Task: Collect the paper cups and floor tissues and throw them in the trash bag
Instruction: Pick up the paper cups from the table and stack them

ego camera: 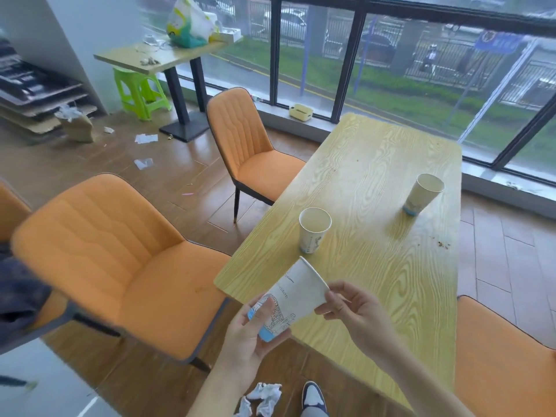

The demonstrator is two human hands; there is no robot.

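**Paper cup held in both hands over the table's near corner**

Paper, white with a blue line drawing and a blue base band: that is the held cup [287,302], tilted with its mouth pointing up and away. The left hand [249,341] wraps its lower part, thumb laid across the printed side and fingers curled round the base. The right hand [358,314] pinches the rim between thumb and forefinger, its other fingers loosely bent. The cup hangs just above the near left corner of the yellow wood-grain table [376,182].

Two more cups stand on that tabletop. The nearer cup [313,230] is upright close to the left edge, just beyond the held one. The far cup [422,194] stands near the right edge, farther back, well apart from the first. Brown crumbs [442,244] lie by the right edge.

Crumpled white tissues [263,398] rest on the brown floor below the hands, beside a shoe [313,397]. More paper scraps [146,138] lie on the floor near the small table [144,60] at the back. Orange chairs [120,260] stand along the table's left side.
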